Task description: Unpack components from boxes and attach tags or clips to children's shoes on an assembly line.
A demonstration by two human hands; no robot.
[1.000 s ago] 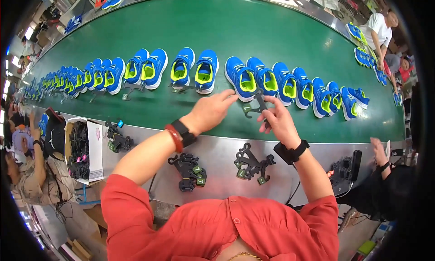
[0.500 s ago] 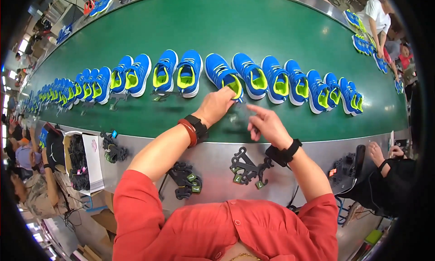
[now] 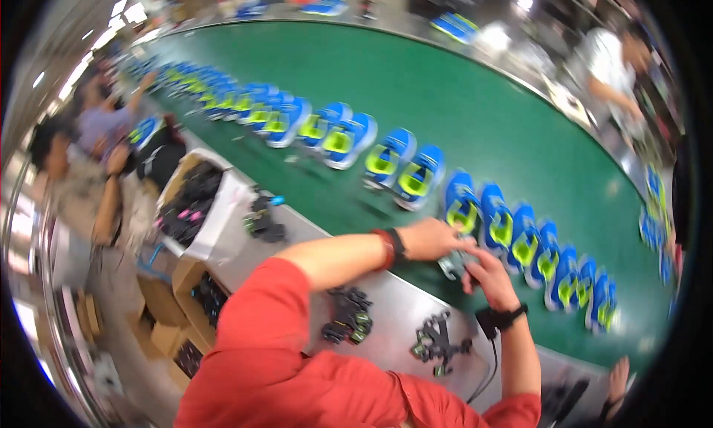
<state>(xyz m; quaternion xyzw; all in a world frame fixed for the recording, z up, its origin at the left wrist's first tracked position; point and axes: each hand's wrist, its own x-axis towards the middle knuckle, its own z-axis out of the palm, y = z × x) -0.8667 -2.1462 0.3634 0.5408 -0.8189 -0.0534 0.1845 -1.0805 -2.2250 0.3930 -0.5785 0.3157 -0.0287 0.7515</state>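
Far left of the fingers sits a white-lined cardboard box of dark moulded parts (image 3: 194, 209), with a loose cluster of black clips (image 3: 261, 221) beside it on the grey metal desk (image 3: 386, 302). The left hand (image 3: 429, 239) reaches out flat over the desk edge, fingers curled down onto a small grey-and-black plastic piece (image 3: 451, 265). That piece lies just right of the left fingers and directly under the right hand (image 3: 492, 273), whose fingers pinch it from the near side. Both hands meet on it; the motion blur hides how firm the grip is. Just beyond the fingertips runs a row of blue-and-lime sports shoes (image 3: 490, 220) on the green conveyor belt (image 3: 460, 94).
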